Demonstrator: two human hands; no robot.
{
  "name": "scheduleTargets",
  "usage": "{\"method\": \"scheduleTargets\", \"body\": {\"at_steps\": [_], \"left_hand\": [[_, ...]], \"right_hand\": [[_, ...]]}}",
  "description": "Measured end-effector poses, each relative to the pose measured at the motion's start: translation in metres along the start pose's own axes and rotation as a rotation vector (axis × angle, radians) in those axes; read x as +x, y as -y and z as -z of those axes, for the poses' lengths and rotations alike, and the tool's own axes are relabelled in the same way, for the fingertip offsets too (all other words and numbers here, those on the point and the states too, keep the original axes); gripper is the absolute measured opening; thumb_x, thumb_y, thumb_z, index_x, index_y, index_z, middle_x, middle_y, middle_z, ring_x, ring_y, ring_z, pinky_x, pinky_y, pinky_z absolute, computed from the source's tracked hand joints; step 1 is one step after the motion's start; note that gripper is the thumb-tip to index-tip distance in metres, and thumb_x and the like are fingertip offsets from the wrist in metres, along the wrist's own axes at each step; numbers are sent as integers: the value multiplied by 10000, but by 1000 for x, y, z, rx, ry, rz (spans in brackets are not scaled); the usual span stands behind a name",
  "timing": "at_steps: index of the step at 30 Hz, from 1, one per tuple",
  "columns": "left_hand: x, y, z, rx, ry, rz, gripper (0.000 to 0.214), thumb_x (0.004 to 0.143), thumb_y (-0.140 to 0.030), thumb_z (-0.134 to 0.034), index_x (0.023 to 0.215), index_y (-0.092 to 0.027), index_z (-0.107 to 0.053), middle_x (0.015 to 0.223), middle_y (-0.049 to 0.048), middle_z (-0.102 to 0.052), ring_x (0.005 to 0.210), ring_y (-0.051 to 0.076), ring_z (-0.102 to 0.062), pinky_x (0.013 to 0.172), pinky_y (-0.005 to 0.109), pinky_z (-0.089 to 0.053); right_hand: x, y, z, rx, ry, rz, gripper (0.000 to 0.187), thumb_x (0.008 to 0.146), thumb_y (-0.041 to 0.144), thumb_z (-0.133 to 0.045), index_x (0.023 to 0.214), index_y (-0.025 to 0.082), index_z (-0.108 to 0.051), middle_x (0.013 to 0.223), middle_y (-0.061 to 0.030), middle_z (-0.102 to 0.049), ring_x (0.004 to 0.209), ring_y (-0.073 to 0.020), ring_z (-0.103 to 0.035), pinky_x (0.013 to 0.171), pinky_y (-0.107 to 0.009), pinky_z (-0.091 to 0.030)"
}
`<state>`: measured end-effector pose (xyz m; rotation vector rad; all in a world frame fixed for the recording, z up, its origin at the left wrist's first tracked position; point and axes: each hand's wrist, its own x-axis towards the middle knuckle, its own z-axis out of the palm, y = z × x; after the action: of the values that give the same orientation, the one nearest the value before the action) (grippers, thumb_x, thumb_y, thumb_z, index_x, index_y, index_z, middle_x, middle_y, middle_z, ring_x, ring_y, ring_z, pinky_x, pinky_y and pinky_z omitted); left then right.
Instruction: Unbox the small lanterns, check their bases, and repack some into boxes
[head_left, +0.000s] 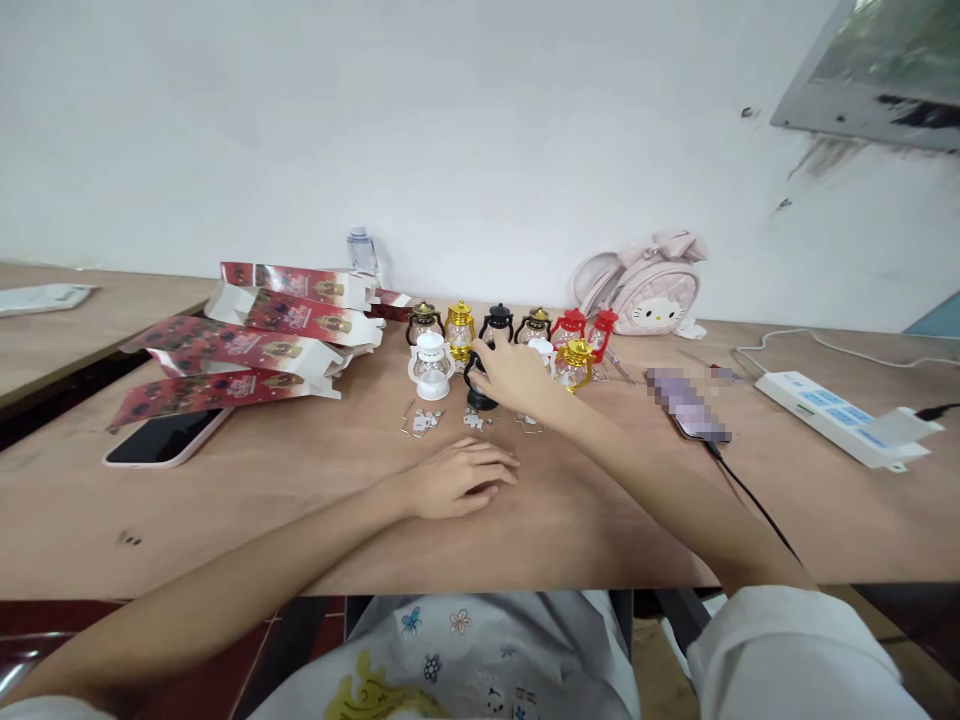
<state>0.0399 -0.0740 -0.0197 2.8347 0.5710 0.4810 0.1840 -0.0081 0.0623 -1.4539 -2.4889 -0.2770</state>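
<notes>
My right hand (pixel 517 375) reaches over the front row of miniature lanterns, its fingers closed on a black lantern (pixel 482 399) that stands upright and is partly hidden. Flat on the table below lies my left hand (pixel 461 478), fingers stretched, holding nothing. To the left of the black lantern stands a white lantern (pixel 431 370); a gold lantern (pixel 575 368) is at the right end, and another white one (pixel 541 350) is half covered by my hand. Bent wires and small plates (pixel 424 420) lie in front of the lanterns.
Behind stand bronze, gold, black and red lanterns (pixel 570 325). Red printed boxes (pixel 247 345) lie at left, overlapping a phone (pixel 169 440). A pink bag (pixel 652 295) leans by the wall. At right are a charging phone (pixel 686 405) and a power strip (pixel 832 415).
</notes>
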Motion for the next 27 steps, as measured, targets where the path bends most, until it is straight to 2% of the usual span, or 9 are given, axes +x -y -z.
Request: {"method": "scheduleTargets", "body": {"at_steps": [3, 5, 9, 11, 14, 16, 19, 22, 27], "left_hand": [[-1, 1, 1, 13, -84, 20, 232, 911, -191, -436, 1084, -217, -588, 1195, 67, -615, 1083, 178, -571, 945, 319, -412], [-1, 2, 2, 17, -156, 83, 205, 916, -213, -437, 1044, -208, -596, 1103, 69, -624, 1010, 178, -582, 895, 311, -431], [-2, 4, 3, 1, -234, 200, 183, 911, -266, -458, 1031, -198, -578, 1034, 77, -613, 996, 209, -573, 880, 348, -438], [-2, 4, 1, -75, -308, 246, 267, 893, -298, -500, 1142, -204, -520, 1077, 86, -608, 1025, 224, -569, 900, 374, -446], [-2, 4, -2, -241, -464, 324, 608, 826, -365, -607, 1345, -205, -335, 1221, 120, -558, 1068, 239, -569, 921, 395, -471], [-3, 5, -4, -299, -536, 375, 697, 784, -413, -648, 1359, -192, -323, 1260, 132, -543, 1099, 264, -563, 945, 425, -470], [-3, 8, -6, -354, -567, 410, 565, 776, -457, -641, 1233, -172, -467, 1204, 123, -594, 1108, 289, -568, 971, 462, -460], [-4, 9, -5, -371, -559, 361, 534, 733, -428, -696, 1170, -180, -515, 1176, 109, -616, 1089, 282, -585, 966, 454, -471], [-2, 11, -2, -367, -604, 134, 412, 743, -227, -699, 1114, -204, -521, 1216, 98, -603, 1154, 258, -567, 986, 421, -466]], "right_hand": [[-4, -13, 7, 128, -53, 25, 284, 860, 255, -536, 1131, 168, -549, 1092, -141, -569, 933, -272, -598, 804, -414, -488], [-12, -22, 12, 345, -219, 19, 241, 827, 254, -581, 1056, 182, -553, 1049, -107, -574, 934, -254, -588, 824, -414, -490], [-38, -28, 9, 1129, -551, -153, 273, 779, 392, -659, 938, 234, -502, 958, -18, -572, 722, -144, -594, 656, -308, -531], [-50, -25, -4, 1564, -540, -225, 319, 758, 462, -673, 896, 249, -479, 882, 19, -579, 631, -114, -590, 598, -282, -535], [-62, -14, -33, 1947, -293, -270, 365, 709, 484, -717, 845, 238, -484, 810, 25, -618, 668, -134, -627, 657, -314, -558], [-67, -5, -54, 1985, -144, -259, 387, 661, 439, -768, 858, 235, -505, 822, 20, -639, 728, -148, -642, 717, -335, -562], [-73, 11, -76, 1820, -36, -131, 546, 519, 360, -861, 918, 237, -510, 903, -1, -656, 880, -188, -646, 816, -364, -547], [-77, 19, -86, 1580, -73, 29, 649, 541, 391, -840, 1059, 221, -488, 1070, -70, -636, 1061, -242, -600, 933, -415, -496], [-83, 8, -81, 1092, -218, 353, 505, 724, 240, -621, 1184, 174, -423, 1174, -139, -562, 1111, -263, -555, 953, -446, -470]]}}
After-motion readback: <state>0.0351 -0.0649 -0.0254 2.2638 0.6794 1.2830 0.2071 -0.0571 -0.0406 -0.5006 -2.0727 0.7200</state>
